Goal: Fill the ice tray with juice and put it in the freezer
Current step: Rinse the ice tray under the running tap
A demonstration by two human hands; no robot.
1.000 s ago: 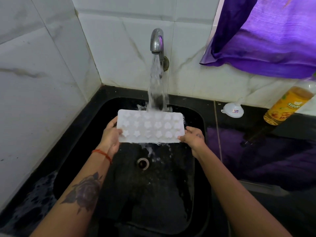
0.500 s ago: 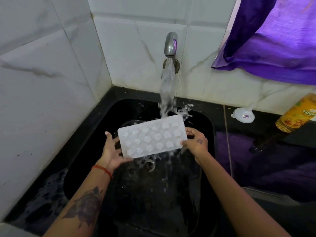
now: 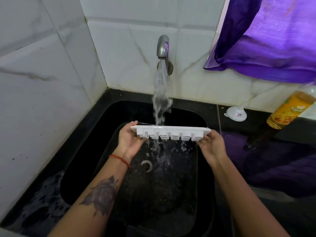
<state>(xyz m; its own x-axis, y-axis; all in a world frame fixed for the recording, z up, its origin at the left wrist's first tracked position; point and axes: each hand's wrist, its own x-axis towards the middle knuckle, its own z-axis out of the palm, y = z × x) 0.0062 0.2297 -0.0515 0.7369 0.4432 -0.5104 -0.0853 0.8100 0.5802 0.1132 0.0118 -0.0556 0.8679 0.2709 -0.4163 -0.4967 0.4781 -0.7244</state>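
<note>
Head view: left hand [image 3: 130,142] and right hand [image 3: 212,146] grip the white ice tray [image 3: 170,132] by its ends, fingers curled underneath, beneath the running tap [image 3: 163,47].

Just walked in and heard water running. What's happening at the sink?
A person is rinsing a white ice tray under the running tap, over the black sink. The left hand and right hand each hold one end, and water spills off the tray into the sink. A juice bottle and a small funnel wait on the counter to the right; no juice is poured yet.
</note>
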